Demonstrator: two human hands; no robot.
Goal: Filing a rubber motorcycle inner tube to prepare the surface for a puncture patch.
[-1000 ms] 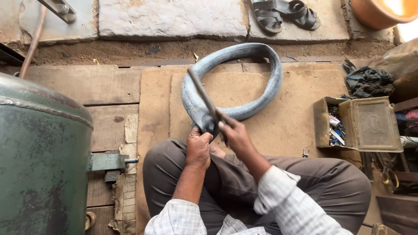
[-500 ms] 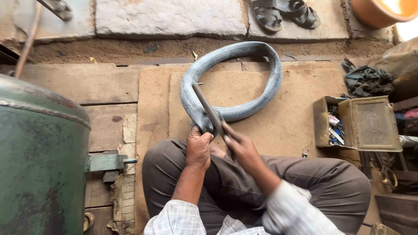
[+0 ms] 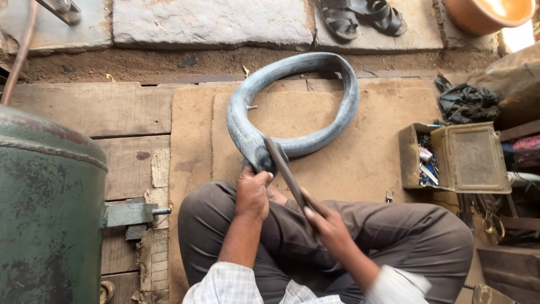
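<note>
The person sits cross-legged on a brown mat (image 3: pixel 360 157) laid over wooden boards, and the grey inner tube (image 3: pixel 315 121) lies in a loop on that mat just ahead of the knees. The left hand (image 3: pixel 252 194) is clenched around the near end of the tube, pinning a folded bit of it against the left knee. The right hand (image 3: pixel 326 222) grips the lower end of a long dark file (image 3: pixel 287 171), which slants up and to the left so that its far end rests on the tube right beside the left hand's thumb. A small valve stem sticks inward from the tube's left side. The right sleeve is blurred, so the exact hold of those fingers is hard to make out, though they look wrapped round the tool. To the left stands a big green tank (image 3: pixel 48 208) with a metal bracket on its side. On the right, an open metal box (image 3: pixel 455 157) holds small bits and patches, with a dark rag (image 3: pixel 467 101) just behind it. Sandals (image 3: pixel 360 17) sit on the stone slab at the top, near an orange bowl (image 3: pixel 486 14).
</note>
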